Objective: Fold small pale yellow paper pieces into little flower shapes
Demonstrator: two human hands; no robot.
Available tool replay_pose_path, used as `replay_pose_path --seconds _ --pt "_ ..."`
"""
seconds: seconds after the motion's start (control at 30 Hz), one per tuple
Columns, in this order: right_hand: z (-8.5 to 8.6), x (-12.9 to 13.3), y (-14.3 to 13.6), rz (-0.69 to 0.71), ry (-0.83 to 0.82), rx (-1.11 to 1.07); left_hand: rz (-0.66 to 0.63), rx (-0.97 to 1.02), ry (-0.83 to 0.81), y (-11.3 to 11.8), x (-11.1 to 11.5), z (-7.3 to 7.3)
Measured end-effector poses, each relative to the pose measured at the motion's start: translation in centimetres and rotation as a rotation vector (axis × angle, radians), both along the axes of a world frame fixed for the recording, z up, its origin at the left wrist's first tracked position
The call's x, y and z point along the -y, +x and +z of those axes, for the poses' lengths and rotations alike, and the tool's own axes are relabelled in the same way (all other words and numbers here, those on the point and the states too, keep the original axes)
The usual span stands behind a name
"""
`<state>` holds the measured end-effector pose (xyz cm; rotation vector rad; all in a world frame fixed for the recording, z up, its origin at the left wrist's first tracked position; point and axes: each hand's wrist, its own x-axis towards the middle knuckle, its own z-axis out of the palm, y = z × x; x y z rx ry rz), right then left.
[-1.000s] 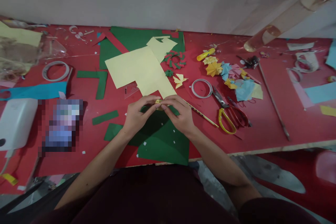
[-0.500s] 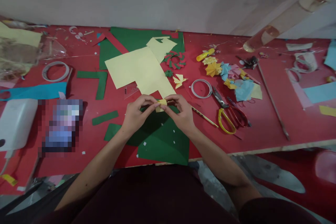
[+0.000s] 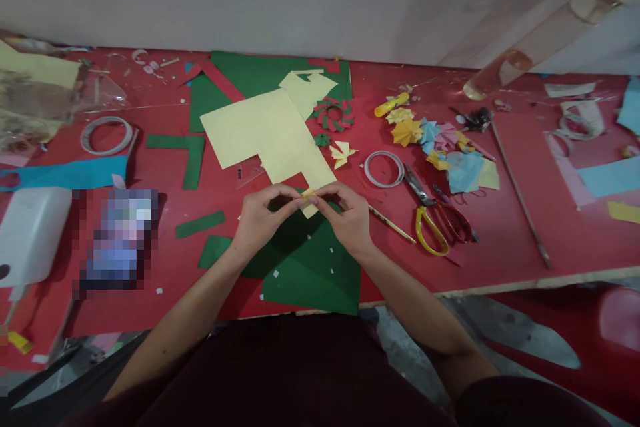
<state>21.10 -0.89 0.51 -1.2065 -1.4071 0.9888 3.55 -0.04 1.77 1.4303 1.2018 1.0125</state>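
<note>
A small folded piece of yellow paper (image 3: 311,209) is pinched between my two hands, above the green paper sheet (image 3: 320,267). My left hand (image 3: 263,217) is closed on its left side, thumb and fingertips pressed together. From the right, my right hand (image 3: 347,217) grips the same piece with thumb and forefinger; the hands nearly touch. Beyond them lies a large cut sheet of pale yellow paper (image 3: 265,127). A yellow paper star shape (image 3: 342,155) and a red and green paper ring (image 3: 333,115) rest to its right. Fingers hide part of the folded piece.
Right of my hands are a pencil (image 3: 393,223), scissors (image 3: 433,230) and a tape roll (image 3: 384,169). Several folded paper pieces (image 3: 407,132) lie behind them. A blurred-out phone (image 3: 120,237) and white adapter (image 3: 37,233) are at left. A bottle (image 3: 545,33) leans at the back wall.
The folded yellow paper has turned between my fingers, and a corner now points down toward me. My hands shifted slightly; other things stayed in place.
</note>
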Motion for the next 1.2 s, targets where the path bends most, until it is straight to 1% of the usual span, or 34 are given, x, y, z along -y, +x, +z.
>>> replay_pose_path --seconds 0.2,0.4,0.63,0.77,0.93,1.03,1.13,1.2 --pt "-0.19 0.02 -0.25 -0.099 -0.018 -0.055 0.020 0.022 -0.027 0.18 0.11 -0.22" --pt "0.11 -0.09 -0.35 -0.126 -0.064 -0.096 0.026 0.054 -0.054 0.43 0.32 -0.31" --pt "-0.06 -0.11 -0.44 -0.175 -0.067 -0.099 0.032 0.134 -0.085 0.73 0.32 -0.51" --pt "0.00 -0.13 -0.38 -0.161 -0.070 -0.116 0.025 0.141 -0.090 0.88 0.31 -0.49" --pt "0.19 -0.20 -0.24 -0.142 -0.108 -0.095 0.051 0.146 -0.053 0.87 0.23 -0.53" --pt "0.22 -0.31 -0.23 -0.156 -0.113 -0.086 0.060 0.141 -0.014 0.84 0.15 -0.58" --pt "0.18 -0.33 -0.20 -0.177 -0.092 -0.076 0.024 0.114 0.019 0.83 0.14 -0.63" --pt "0.14 -0.27 -0.13 -0.145 -0.095 -0.061 -0.007 0.096 0.043 0.79 0.18 -0.63"
